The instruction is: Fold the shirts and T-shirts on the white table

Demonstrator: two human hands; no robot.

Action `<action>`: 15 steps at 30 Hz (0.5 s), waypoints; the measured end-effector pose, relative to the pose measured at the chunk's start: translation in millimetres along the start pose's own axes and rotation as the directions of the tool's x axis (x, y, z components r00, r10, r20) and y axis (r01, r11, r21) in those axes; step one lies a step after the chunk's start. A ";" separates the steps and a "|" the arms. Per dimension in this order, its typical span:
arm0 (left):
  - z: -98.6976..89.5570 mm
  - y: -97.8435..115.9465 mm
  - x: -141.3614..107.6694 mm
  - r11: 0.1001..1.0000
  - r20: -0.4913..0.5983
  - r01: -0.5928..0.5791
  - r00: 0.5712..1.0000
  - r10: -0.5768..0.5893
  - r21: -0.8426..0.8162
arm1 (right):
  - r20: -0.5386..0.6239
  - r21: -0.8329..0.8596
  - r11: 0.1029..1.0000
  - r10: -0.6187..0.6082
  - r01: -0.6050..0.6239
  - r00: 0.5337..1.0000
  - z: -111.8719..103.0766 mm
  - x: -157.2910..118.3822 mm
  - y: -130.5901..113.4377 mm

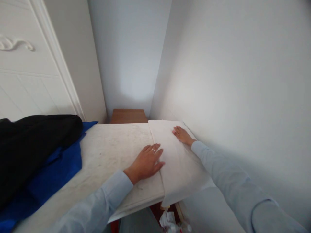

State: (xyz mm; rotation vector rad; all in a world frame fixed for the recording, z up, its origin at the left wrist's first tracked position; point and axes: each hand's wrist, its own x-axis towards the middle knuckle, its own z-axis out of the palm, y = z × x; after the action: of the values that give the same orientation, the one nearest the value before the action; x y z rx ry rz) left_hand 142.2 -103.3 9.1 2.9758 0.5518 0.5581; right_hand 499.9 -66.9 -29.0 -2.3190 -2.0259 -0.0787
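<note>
A white cloth [181, 168] lies over the right end of a pale, stained tabletop [116, 145]. Its near edge hangs over the table's front. My left hand [147, 161], with a ring on one finger, rests flat with fingers spread across the cloth's left edge. Farther back, my right hand [182, 134] lies flat on the cloth near the wall, its fingers stretched out. Neither hand grips anything. Light blue sleeves cover both of my arms.
Black fabric [39, 145] and blue fabric [60, 171] are piled on the table's left side. Behind the table stands a brown wooden box-like piece [128, 116]. A white cabinet [75, 58] is at the left, a wall [230, 81] at the right. Crumpled white material [168, 220] lies below.
</note>
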 end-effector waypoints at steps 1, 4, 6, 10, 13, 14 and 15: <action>5.9 10.7 9.9 0.999 0.016 -0.039 0.999 0.039 -0.024 | 0.005 -0.004 1.000 -0.009 0.009 1.000 0.9 0.5 0.7; 21.8 29.2 28.0 0.992 0.088 -0.100 0.990 0.107 -0.075 | 0.020 -0.012 0.999 -0.031 0.031 0.999 2.8 3.4 7.2; 29.0 31.8 29.1 0.989 0.139 -0.101 0.984 0.115 -0.106 | 0.029 -0.015 0.999 -0.042 0.043 0.999 3.6 7.1 15.2; 29.9 30.4 20.2 0.979 0.220 -0.094 0.966 0.133 -0.179 | 0.028 -0.013 0.999 -0.049 0.049 0.998 4.3 18.8 32.5; 22.9 32.3 18.0 0.977 0.257 -0.072 0.958 0.123 -0.201 | 0.010 -0.014 0.998 -0.058 0.058 0.998 3.5 28.5 38.9; 20.8 33.3 18.4 0.976 0.262 -0.067 0.957 0.121 -0.206 | 0.004 -0.015 0.998 -0.064 0.064 0.998 3.0 31.1 39.6; 19.1 34.2 19.1 0.975 0.265 -0.064 0.957 0.120 -0.212 | -0.003 -0.016 0.997 -0.071 0.071 0.997 2.5 33.3 39.7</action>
State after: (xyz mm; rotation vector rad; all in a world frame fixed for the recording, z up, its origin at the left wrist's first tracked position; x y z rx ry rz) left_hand 177.1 -128.3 2.1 2.8263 0.3126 0.1812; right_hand 543.7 -39.1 -29.3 -2.2543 -2.1137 -0.1019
